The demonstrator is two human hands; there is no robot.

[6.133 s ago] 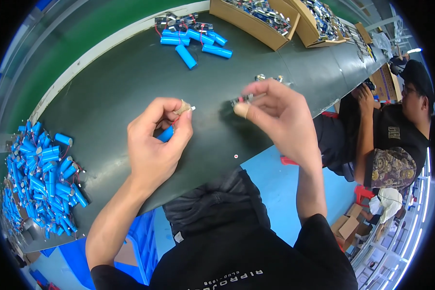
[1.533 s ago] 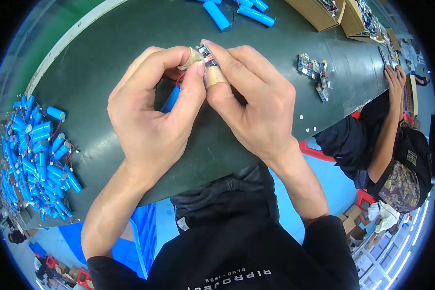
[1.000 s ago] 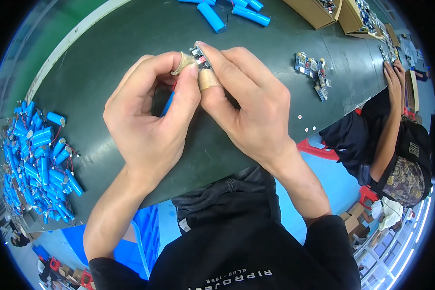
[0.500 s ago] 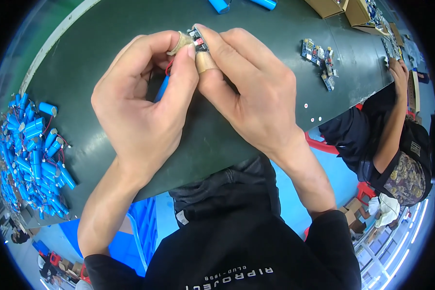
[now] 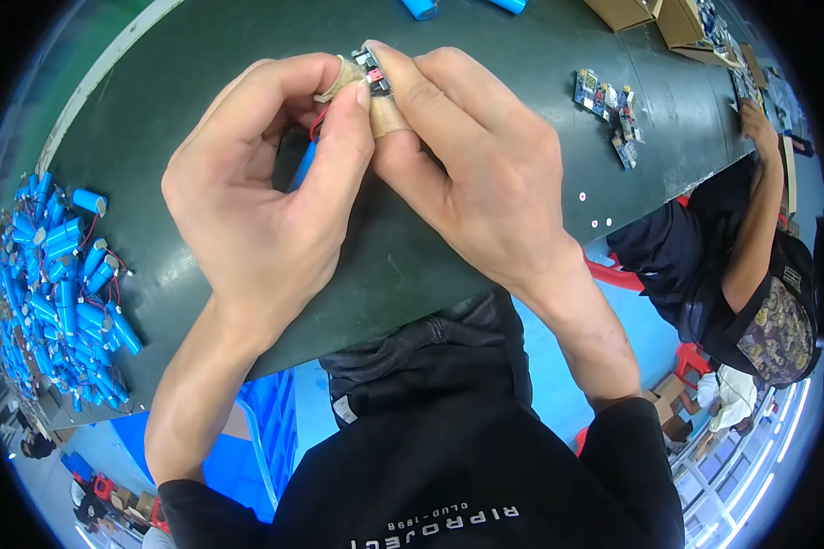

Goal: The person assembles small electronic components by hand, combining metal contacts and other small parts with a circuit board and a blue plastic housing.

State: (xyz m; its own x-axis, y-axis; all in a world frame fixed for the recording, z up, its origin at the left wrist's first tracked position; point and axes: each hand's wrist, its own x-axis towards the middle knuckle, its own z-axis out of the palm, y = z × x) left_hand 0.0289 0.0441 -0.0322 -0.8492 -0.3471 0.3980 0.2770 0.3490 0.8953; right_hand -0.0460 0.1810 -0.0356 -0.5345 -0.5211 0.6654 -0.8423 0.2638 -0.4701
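My left hand (image 5: 256, 183) and my right hand (image 5: 485, 156) meet over the far part of the table, both closed. A small circuit board (image 5: 375, 84) is pinched between the thumb and forefinger of the right one. My left thumb and forefinger press at the board's side, where a small red and white part shows. From that left hand a red wire (image 5: 318, 124) runs to a blue cylindrical battery (image 5: 305, 166), mostly hidden behind the thumb. Tan finger covers (image 5: 389, 117) wrap some fingertips. Whether wire and board are joined, I cannot tell.
Many blue wired batteries (image 5: 64, 274) lie heaped on the dark green table (image 5: 403, 265) at left. Several circuit boards (image 5: 606, 102) lie at right. Cardboard boxes (image 5: 621, 11) stand at the far right, near a co-worker's arm (image 5: 755, 201). A blue crate (image 5: 270, 430) stands below the table edge.
My hands stay pinched together at the board and have shifted very slightly. At the right, the co-worker's hand and arm have moved a little.
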